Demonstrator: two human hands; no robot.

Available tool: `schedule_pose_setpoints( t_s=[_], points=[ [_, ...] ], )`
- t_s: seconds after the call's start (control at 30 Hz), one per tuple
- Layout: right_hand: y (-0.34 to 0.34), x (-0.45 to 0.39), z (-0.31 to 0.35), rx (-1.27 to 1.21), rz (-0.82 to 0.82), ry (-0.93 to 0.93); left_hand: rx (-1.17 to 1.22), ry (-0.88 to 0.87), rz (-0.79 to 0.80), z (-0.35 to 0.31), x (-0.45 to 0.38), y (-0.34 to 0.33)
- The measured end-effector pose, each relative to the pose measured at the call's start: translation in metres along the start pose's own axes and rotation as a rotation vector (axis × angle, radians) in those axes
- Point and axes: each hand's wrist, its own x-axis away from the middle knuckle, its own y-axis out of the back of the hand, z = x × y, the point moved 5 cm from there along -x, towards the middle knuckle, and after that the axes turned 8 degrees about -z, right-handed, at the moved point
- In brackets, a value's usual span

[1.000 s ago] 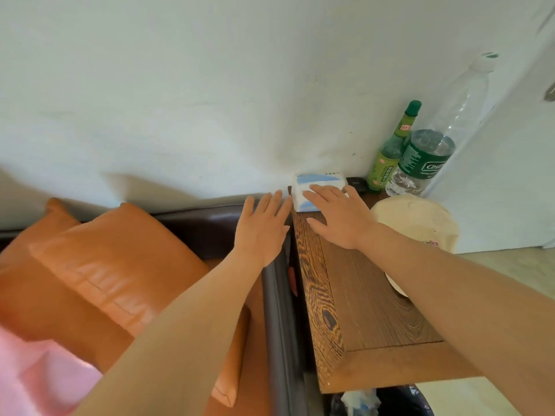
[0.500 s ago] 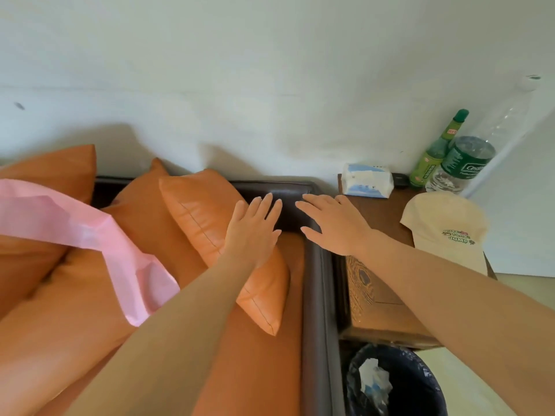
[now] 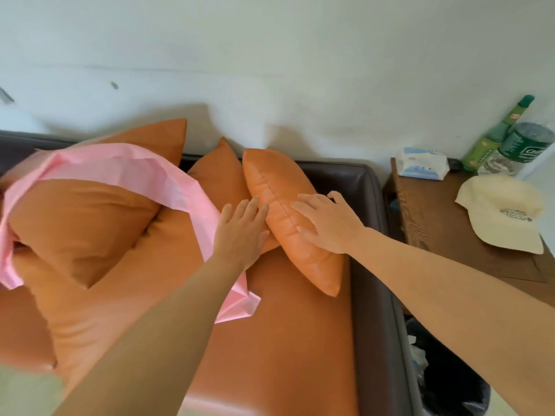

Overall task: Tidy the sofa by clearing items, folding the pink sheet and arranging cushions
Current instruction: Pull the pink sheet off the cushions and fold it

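Note:
An orange leather cushion (image 3: 279,187) stands on edge at the right end of the sofa seat (image 3: 288,340). My right hand (image 3: 327,223) lies flat on its right face, fingers spread. My left hand (image 3: 241,232) rests open against its left side, over the edge of the pink sheet (image 3: 168,187). The pink sheet is draped unfolded over a larger orange cushion (image 3: 75,223) on the left. Another orange cushion (image 3: 219,172) leans behind, partly hidden.
The dark brown sofa arm (image 3: 369,235) borders the seat on the right. Beyond it, a wooden side table (image 3: 435,229) holds a tissue pack (image 3: 422,163), a cream cap (image 3: 504,211) and two bottles (image 3: 510,139). A black bin (image 3: 450,382) stands below.
The view has swung left from the side table to the sofa. Both hands left the tissue pack's area and came down onto the upright orange cushion.

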Motion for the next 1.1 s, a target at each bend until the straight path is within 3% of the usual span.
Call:
schedule_pose_setpoints(
  t_s=[0.37,0.6,0.73,0.93,1.1],
  points=[
    [-0.028,-0.029,0.103,-0.077,-0.002,0.081,-0.086,0.037,0.096,0.074,0.082,-0.026],
    [-0.03,-0.069,0.14,-0.062,-0.003,0.208,-0.061,0.194,0.089,0.119,0.099,-0.028],
    [-0.032,-0.092,0.167,-0.042,-0.007,0.27,-0.054,0.278,0.177,0.144,0.117,-0.025],
    [-0.021,-0.139,0.228,-0.05,-0.065,0.345,-0.036,0.339,0.099,0.215,0.136,-0.011],
    [-0.001,-0.187,0.294,-0.1,-0.102,0.359,-0.061,0.393,0.167,0.294,0.151,-0.003]
  ],
)
